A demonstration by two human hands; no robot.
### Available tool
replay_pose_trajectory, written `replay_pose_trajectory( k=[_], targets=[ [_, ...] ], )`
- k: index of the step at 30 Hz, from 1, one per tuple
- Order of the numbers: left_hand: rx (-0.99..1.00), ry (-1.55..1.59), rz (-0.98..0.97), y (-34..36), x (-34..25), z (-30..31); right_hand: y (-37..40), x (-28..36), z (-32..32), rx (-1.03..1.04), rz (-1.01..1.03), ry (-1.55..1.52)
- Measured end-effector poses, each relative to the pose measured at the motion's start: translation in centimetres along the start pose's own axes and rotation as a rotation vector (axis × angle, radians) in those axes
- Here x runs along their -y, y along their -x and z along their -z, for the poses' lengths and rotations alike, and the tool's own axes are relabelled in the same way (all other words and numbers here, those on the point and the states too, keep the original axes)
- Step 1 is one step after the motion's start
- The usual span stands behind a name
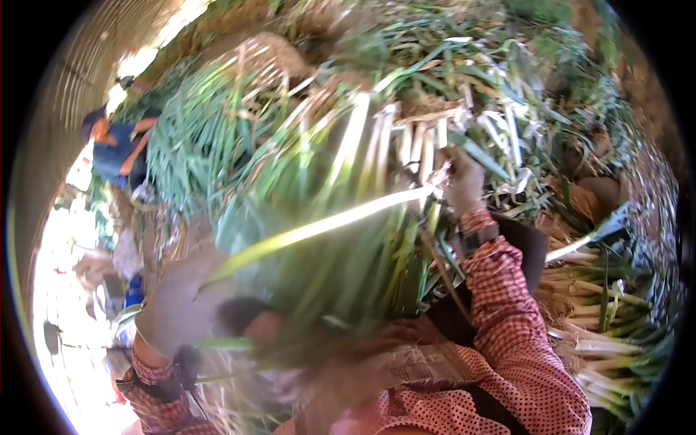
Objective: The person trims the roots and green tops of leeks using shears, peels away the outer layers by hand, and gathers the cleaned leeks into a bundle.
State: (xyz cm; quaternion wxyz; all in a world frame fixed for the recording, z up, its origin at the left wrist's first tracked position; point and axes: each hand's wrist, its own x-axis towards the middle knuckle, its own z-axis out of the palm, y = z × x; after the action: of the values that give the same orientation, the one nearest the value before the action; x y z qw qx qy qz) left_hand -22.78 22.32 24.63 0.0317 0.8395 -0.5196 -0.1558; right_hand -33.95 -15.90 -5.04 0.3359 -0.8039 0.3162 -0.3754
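Note:
My right hand (462,181), in a pale glove with a checked red sleeve behind it, is closed on the root end of a leek (326,222). The leek's long yellow-green length slants down to the left, toward my left hand (185,301). That hand, also gloved, is smeared by motion, so its fingers and any grip do not show. Below and behind the leek lies a heap of leeks (362,141) with white stalks and green leaves, partly blurred. A thin dark stick-like thing (440,264) slants beside my right wrist.
More leeks (605,326) lie in a row at the right, roots toward me. Loose leaves and trimmings (500,80) cover the ground ahead. A person in dark blue clothing (119,148) is at the left, near a curved ribbed wall (72,94). Bright light washes out the lower left.

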Motion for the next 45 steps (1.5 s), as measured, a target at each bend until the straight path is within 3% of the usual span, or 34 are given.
replay_pose_trajectory(
  k=[1,2,4,5,7,8,9,10,12,13,14,15,17,18,19,20,22,24,25,26,29,30,34,35,36,37,38,40,43,45],
  targets=[
    [-0.005,-0.018,0.056,2.7,1.2,-0.5,-0.7,1.3,0.6,0.117,-0.200,0.035],
    [-0.009,-0.035,0.111,5.5,2.4,-1.1,-1.3,0.2,0.6,0.137,-0.226,0.068],
    [-0.181,0.051,0.479,12.8,3.2,-1.3,-2.4,-3.7,1.3,0.123,-0.180,0.163],
    [-0.148,0.112,0.804,16.5,2.8,-0.6,-3.0,-5.8,1.2,0.123,-0.157,0.208],
    [-0.337,0.189,1.055,25.9,5.0,-2.8,-3.5,-7.4,0.3,0.163,-0.091,0.285],
    [-0.438,0.227,1.159,30.6,6.9,-4.3,-2.6,-4.8,0.3,0.256,-0.076,0.353],
    [-0.459,0.119,1.255,35.0,8.2,-5.8,-1.5,-4.7,-0.9,0.357,0.074,0.264],
    [-0.395,-0.083,1.390,39.3,9.0,-7.9,-0.4,-3.5,-1.6,0.494,0.169,0.304],
    [-0.048,-0.625,1.705,46.0,9.4,-12.9,2.5,0.2,-2.7,0.707,0.337,0.361],
    [0.033,-0.717,1.808,47.6,10.0,-14.8,4.1,2.1,-3.1,0.779,0.400,0.376],
    [-0.116,-0.595,1.872,48.2,11.6,-15.6,5.0,4.3,-2.8,0.868,0.380,0.590],
    [-0.451,-0.314,1.688,47.4,12.7,-16.4,5.6,4.3,-3.2,0.847,0.394,0.517],
    [-0.385,-0.217,1.613,39.8,13.8,-14.5,6.3,2.3,-3.2,0.762,0.389,0.413],
    [-0.604,-0.162,1.253,41.3,20.2,-18.7,6.4,2.1,-3.1,0.735,0.325,0.429],
    [-0.503,-0.146,1.127,34.9,20.7,-17.0,6.4,2.7,-2.9,0.701,0.260,0.440],
    [-0.540,-0.142,0.946,28.1,20.7,-15.6,6.1,3.6,-2.3,0.650,0.192,0.387],
    [-0.560,-0.226,0.534,16.1,21.0,-14.5,5.3,4.3,-1.5,0.596,0.167,0.624],
    [-0.548,-0.105,0.363,5.2,20.5,-14.1,4.6,4.3,-1.4,0.701,0.117,0.703],
    [-0.550,0.105,0.429,-0.6,20.1,-14.6,3.7,4.9,-1.3,0.861,-0.090,0.628],
    [-0.632,0.126,0.216,-6.0,20.6,-16.3,3.5,4.7,-1.3,0.839,-0.107,0.505],
    [-0.447,0.171,0.259,-20.4,21.7,-19.2,4.4,1.0,-2.3,0.657,-0.043,0.201],
    [-0.424,0.151,0.327,-24.1,22.6,-20.2,4.1,2.1,-1.9,0.679,-0.143,0.191],
    [-0.233,-0.032,0.587,-31.4,22.4,-19.5,2.6,2.1,-1.8,0.747,-0.310,0.163],
    [-0.267,-0.111,0.600,-32.1,22.6,-20.0,2.5,1.9,-1.9,0.755,-0.338,0.121],
    [-0.298,-0.191,0.611,-32.9,23.2,-21.0,3.1,0.7,-2.0,0.627,-0.165,0.000],
    [-0.327,-0.274,0.620,-33.4,23.3,-21.4,3.8,-0.3,-2.1,0.584,-0.260,-0.252],
    [-0.214,-0.254,0.693,-34.1,23.6,-21.3,4.5,-1.4,-2.2,0.530,-0.348,-0.504],
    [-0.146,-0.300,0.667,-34.2,22.8,-19.8,4.7,-1.1,-1.4,0.500,-0.319,-0.764],
    [-0.140,-0.193,0.589,-32.4,21.7,-19.3,5.1,1.8,-1.3,0.620,-0.245,-0.951],
    [-0.153,-0.006,0.527,-30.2,19.4,-17.4,5.9,4.3,-2.3,0.703,-0.132,-0.820]
  ],
)
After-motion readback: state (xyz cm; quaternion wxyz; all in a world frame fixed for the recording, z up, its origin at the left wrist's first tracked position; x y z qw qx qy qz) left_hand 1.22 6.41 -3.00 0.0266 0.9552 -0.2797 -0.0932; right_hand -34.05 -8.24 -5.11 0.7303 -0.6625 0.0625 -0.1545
